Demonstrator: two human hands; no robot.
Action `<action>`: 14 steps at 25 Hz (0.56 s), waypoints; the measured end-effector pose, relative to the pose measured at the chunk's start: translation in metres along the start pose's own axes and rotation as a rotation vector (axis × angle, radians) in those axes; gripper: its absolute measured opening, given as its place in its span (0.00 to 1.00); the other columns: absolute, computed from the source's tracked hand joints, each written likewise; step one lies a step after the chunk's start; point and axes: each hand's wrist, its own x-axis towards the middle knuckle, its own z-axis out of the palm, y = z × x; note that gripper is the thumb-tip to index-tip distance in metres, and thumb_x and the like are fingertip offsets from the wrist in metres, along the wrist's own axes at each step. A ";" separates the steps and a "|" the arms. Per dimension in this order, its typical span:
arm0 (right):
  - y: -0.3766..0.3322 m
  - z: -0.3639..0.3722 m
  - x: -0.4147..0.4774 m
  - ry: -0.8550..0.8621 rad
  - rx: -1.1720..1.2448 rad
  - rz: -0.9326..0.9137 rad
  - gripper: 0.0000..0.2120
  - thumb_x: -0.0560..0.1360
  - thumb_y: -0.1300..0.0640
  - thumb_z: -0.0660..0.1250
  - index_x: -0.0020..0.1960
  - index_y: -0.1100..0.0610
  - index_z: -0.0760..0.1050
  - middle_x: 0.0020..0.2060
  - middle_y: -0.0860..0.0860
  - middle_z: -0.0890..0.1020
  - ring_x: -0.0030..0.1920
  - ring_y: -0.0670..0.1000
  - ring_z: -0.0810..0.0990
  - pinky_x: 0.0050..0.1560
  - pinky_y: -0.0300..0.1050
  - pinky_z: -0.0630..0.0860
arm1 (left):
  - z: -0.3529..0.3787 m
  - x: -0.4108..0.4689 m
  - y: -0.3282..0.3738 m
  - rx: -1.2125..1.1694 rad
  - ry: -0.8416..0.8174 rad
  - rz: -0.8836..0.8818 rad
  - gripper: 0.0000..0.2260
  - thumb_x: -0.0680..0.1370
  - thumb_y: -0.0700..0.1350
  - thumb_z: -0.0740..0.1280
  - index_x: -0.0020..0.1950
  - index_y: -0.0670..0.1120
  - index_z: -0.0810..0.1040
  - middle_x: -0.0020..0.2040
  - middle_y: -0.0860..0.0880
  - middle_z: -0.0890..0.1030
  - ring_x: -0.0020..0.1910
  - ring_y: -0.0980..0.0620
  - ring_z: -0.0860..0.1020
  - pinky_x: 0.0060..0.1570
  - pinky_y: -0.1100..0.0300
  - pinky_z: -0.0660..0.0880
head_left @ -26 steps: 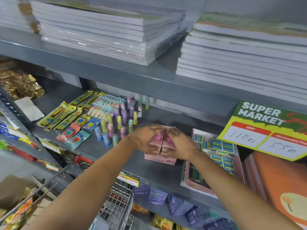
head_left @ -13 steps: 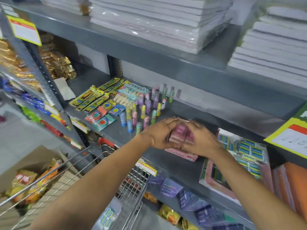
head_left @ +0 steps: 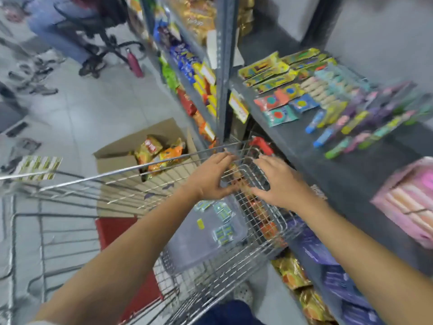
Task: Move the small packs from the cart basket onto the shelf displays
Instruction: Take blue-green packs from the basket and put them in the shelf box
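Observation:
My left hand (head_left: 210, 178) and my right hand (head_left: 277, 181) hover side by side over the wire cart basket (head_left: 131, 168), fingers spread and holding nothing. Below them in the basket lies a clear plastic bag (head_left: 187, 240) with a few small blue-and-yellow packs (head_left: 222, 232) inside. The grey shelf (head_left: 328, 165) runs along the right. On it rests a pink box (head_left: 407, 202) at the far right. Small colourful packs and tubes (head_left: 332, 102) lie spread on the shelf further back. The picture is blurred by motion.
A cardboard box with snack bags (head_left: 152, 151) stands on the floor beyond the cart. A shelf upright (head_left: 223, 66) rises just behind the basket. Lower shelves hold purple packs (head_left: 328, 252) and snack bags. An office chair (head_left: 103, 26) stands far left.
Both hands have left the pink box on the shelf and dropped down and left to the cart basket. My view has swung down toward the cart and floor.

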 end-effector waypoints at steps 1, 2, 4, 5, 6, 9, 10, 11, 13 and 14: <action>-0.010 0.021 0.011 -0.053 -0.010 -0.025 0.34 0.70 0.44 0.72 0.70 0.57 0.66 0.71 0.55 0.68 0.71 0.55 0.65 0.68 0.54 0.68 | 0.008 -0.015 -0.017 0.010 -0.018 -0.047 0.33 0.70 0.57 0.70 0.69 0.41 0.65 0.66 0.38 0.72 0.66 0.40 0.70 0.65 0.47 0.69; -0.019 0.041 0.019 -0.096 -0.027 -0.038 0.33 0.70 0.43 0.71 0.69 0.57 0.66 0.70 0.55 0.70 0.70 0.55 0.67 0.66 0.53 0.71 | 0.018 -0.027 -0.032 0.022 -0.043 -0.085 0.33 0.70 0.57 0.70 0.68 0.41 0.66 0.66 0.38 0.72 0.65 0.39 0.70 0.64 0.47 0.70; -0.034 0.087 0.032 -0.204 -0.075 -0.023 0.29 0.71 0.43 0.70 0.65 0.58 0.67 0.64 0.55 0.74 0.64 0.56 0.72 0.56 0.49 0.74 | 0.042 -0.049 -0.063 0.072 -0.136 -0.159 0.33 0.71 0.57 0.69 0.69 0.40 0.65 0.67 0.39 0.70 0.65 0.39 0.69 0.63 0.47 0.70; -0.040 0.114 0.038 -0.297 -0.104 0.018 0.27 0.72 0.44 0.69 0.63 0.58 0.68 0.61 0.55 0.75 0.61 0.57 0.74 0.51 0.48 0.74 | 0.059 -0.056 -0.082 0.101 -0.204 -0.199 0.34 0.71 0.57 0.68 0.70 0.40 0.64 0.69 0.39 0.68 0.66 0.39 0.68 0.63 0.47 0.69; -0.047 0.142 0.044 -0.387 -0.120 0.071 0.25 0.73 0.45 0.69 0.62 0.59 0.69 0.59 0.56 0.76 0.58 0.57 0.76 0.47 0.47 0.74 | 0.075 -0.060 -0.101 0.139 -0.272 -0.220 0.34 0.72 0.57 0.67 0.71 0.40 0.62 0.71 0.39 0.65 0.68 0.40 0.65 0.65 0.47 0.67; -0.057 0.225 0.052 -0.553 -0.073 0.299 0.20 0.75 0.51 0.67 0.63 0.61 0.69 0.60 0.58 0.76 0.58 0.57 0.77 0.52 0.48 0.76 | 0.126 -0.056 -0.150 0.243 -0.486 -0.182 0.36 0.73 0.55 0.66 0.74 0.41 0.56 0.75 0.39 0.58 0.74 0.41 0.58 0.71 0.49 0.60; -0.056 0.248 0.052 -0.574 -0.054 0.369 0.20 0.76 0.51 0.66 0.63 0.61 0.69 0.60 0.58 0.76 0.59 0.57 0.77 0.54 0.48 0.76 | 0.142 -0.050 -0.163 0.270 -0.551 -0.158 0.37 0.73 0.54 0.67 0.75 0.40 0.54 0.76 0.38 0.56 0.75 0.41 0.56 0.72 0.49 0.58; -0.055 0.270 0.052 -0.589 -0.043 0.416 0.21 0.75 0.49 0.67 0.62 0.61 0.71 0.59 0.59 0.77 0.59 0.57 0.77 0.55 0.48 0.75 | 0.156 -0.045 -0.175 0.294 -0.610 -0.137 0.38 0.73 0.52 0.68 0.75 0.40 0.52 0.77 0.38 0.54 0.75 0.41 0.54 0.73 0.49 0.57; -0.050 0.301 0.048 -0.606 -0.097 0.426 0.26 0.72 0.42 0.69 0.60 0.61 0.74 0.58 0.59 0.78 0.59 0.57 0.77 0.56 0.47 0.74 | 0.181 -0.038 -0.192 0.342 -0.678 -0.081 0.39 0.73 0.49 0.69 0.75 0.40 0.50 0.77 0.39 0.52 0.76 0.42 0.52 0.74 0.51 0.54; -0.046 0.314 0.044 -0.611 -0.133 0.442 0.28 0.71 0.39 0.68 0.60 0.61 0.74 0.58 0.59 0.77 0.59 0.57 0.76 0.56 0.47 0.74 | 0.193 -0.035 -0.198 0.372 -0.685 -0.046 0.38 0.74 0.47 0.68 0.75 0.40 0.49 0.78 0.40 0.51 0.76 0.44 0.52 0.73 0.52 0.54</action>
